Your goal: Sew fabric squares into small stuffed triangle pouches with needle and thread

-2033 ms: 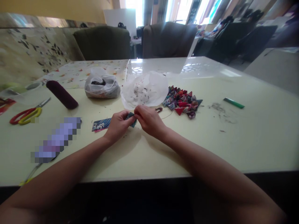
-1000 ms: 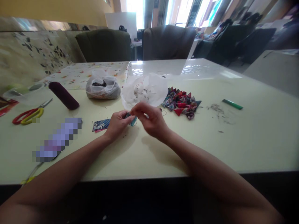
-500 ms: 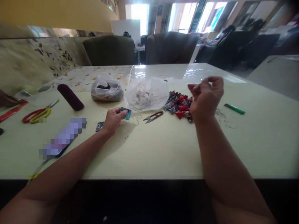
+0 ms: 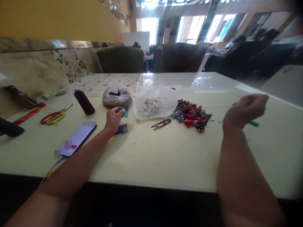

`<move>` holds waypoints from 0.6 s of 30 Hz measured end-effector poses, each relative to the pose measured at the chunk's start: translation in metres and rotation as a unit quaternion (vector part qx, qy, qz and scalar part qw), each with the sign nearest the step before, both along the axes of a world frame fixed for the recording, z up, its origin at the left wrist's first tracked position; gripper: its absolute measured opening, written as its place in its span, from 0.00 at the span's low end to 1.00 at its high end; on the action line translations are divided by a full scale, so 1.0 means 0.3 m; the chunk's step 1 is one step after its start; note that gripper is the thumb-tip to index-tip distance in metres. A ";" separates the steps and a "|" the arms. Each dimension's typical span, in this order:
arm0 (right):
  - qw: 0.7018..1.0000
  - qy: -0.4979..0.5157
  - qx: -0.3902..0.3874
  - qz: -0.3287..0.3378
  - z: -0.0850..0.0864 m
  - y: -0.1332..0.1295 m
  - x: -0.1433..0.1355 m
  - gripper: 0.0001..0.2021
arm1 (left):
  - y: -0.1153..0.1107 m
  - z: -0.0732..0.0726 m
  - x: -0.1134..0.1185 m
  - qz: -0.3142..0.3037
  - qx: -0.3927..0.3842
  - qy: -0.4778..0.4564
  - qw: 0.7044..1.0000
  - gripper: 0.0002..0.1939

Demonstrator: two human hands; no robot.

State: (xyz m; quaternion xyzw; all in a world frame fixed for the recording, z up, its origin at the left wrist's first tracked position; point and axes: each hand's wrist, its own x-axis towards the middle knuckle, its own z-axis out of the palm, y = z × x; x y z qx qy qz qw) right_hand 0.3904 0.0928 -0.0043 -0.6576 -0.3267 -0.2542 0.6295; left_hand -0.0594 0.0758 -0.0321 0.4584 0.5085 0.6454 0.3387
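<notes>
Between the thumb and fingers of my left hand (image 4: 113, 119) is a small teal fabric piece (image 4: 123, 112). Just below it on the table lies a dark blue patterned fabric piece (image 4: 121, 129). A thin thread runs from the teal piece toward the right. My right hand (image 4: 247, 108) is raised at the right with its fingers closed; what they pinch is too small to make out. Thread snips (image 4: 161, 124) lie mid-table, beside a pile of small colourful fabric triangles (image 4: 190, 114). Behind the snips, white stuffing (image 4: 151, 104) sits on a white plastic bag (image 4: 169, 97).
On the left are a phone (image 4: 79, 138) with a cable, red-and-yellow scissors (image 4: 56, 117), and a maroon cylinder (image 4: 84, 102). A tied-open bag (image 4: 117, 97) stands behind my left hand. A green object (image 4: 254, 123) lies by my right wrist. Chairs stand beyond the table.
My right hand has moved further right, away from my left hand, and the thread between them is stretched longer and straighter. The loose loop by the teal piece is gone. The view has shifted.
</notes>
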 end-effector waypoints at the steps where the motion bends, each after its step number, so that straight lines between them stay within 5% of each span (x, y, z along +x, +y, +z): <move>1: 1.000 -0.002 -0.006 -0.018 -0.004 -0.001 0.014 0.16 | 0.009 0.002 -0.011 0.009 0.006 -0.008 1.000 0.12; 11: 0.997 0.012 -0.028 -0.074 0.016 -0.060 0.047 0.15 | 0.085 0.023 -0.128 0.123 0.016 -0.093 0.988 0.06; 15: 0.994 0.048 -0.060 -0.077 0.035 -0.058 0.022 0.15 | 0.068 0.029 -0.101 0.107 0.013 -0.152 0.983 0.06; 18: 0.996 0.042 -0.080 -0.020 0.046 -0.053 -0.019 0.14 | 0.036 0.028 -0.052 0.059 -0.006 -0.186 0.981 0.09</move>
